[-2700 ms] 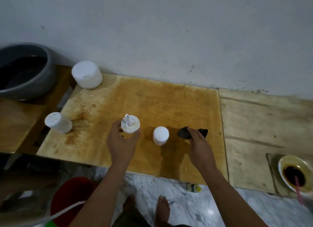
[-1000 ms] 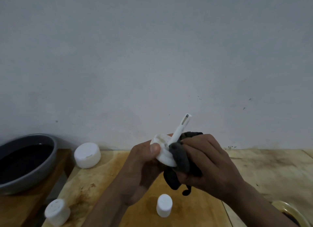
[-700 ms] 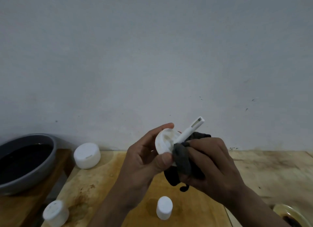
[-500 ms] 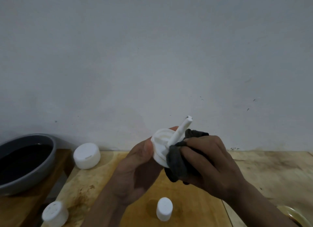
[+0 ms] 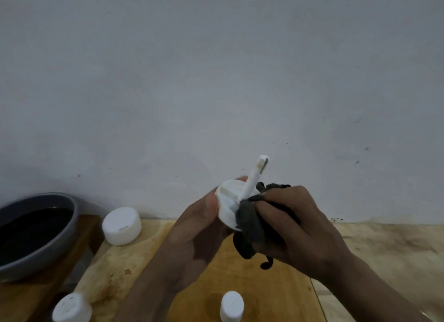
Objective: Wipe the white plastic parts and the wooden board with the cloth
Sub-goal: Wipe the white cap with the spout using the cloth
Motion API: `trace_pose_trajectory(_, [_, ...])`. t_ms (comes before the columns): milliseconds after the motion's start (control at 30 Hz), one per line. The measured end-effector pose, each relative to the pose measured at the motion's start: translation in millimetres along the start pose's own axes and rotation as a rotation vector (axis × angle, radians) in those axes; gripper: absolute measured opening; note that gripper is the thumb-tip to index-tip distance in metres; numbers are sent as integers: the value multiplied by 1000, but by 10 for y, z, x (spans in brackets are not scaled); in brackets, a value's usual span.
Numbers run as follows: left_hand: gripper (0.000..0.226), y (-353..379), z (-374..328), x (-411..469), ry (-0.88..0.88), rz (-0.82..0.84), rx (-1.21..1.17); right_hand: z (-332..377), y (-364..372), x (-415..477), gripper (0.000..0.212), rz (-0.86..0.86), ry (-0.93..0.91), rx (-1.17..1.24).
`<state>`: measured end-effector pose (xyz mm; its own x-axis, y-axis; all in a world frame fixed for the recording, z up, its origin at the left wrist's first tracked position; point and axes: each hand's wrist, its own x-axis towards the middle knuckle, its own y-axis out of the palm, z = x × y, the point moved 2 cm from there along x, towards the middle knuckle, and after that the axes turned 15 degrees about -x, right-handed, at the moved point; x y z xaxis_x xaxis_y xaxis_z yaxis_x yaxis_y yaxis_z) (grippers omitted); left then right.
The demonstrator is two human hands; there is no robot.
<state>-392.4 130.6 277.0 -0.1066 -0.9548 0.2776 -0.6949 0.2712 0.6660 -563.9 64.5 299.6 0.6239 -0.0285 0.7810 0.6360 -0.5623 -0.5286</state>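
Left hand [image 5: 192, 240] gripping white stemmed cap [image 5: 229, 205] above wooden board [image 5: 134, 261], right hand [image 5: 295, 232] pinching dark cloth [image 5: 248, 223] against the cap

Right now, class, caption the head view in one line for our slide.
Left hand holds a white stemmed part over the wooden board; right hand presses a dark cloth to it.

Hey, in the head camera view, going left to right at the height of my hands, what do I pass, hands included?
In order: grey bowl → round white cap → left hand → white stemmed part → dark cloth → right hand.
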Motion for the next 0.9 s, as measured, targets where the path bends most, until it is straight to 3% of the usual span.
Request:
trace_pose_trajectory(67, [69,8,48,41,99,-44,84,-49,16,-4,46,20,37,10])
trace_pose_trajectory(167, [65,50,47,70,172,-48,154,-57,22,-11,47,22,42,16])
trace_pose_trajectory(300, [47,83,13,53,61,46,-9,-80,21,-41,48,19,37,49])
trace_pose_trajectory(433, [68,37,61,65,-24,-60,-127,-120,33,-56,43,59,75,59])
trace_pose_trajectory(533, [68,91,75,95,-4,-78,-161,-93,14,-55,44,39,95,58])
trace_pose_trajectory(667, [51,143,111,101,69,-158,40,-109,-14,-71,43,55,103,12])
trace_pose_trajectory(800, [64,171,107,53,191,-171,186,-81,-29,-86,46,68,105,-9])
trace_pose_trajectory(900, [65,156,72,21,160,-135,141,-16,-55,-114,48,66,65,5])
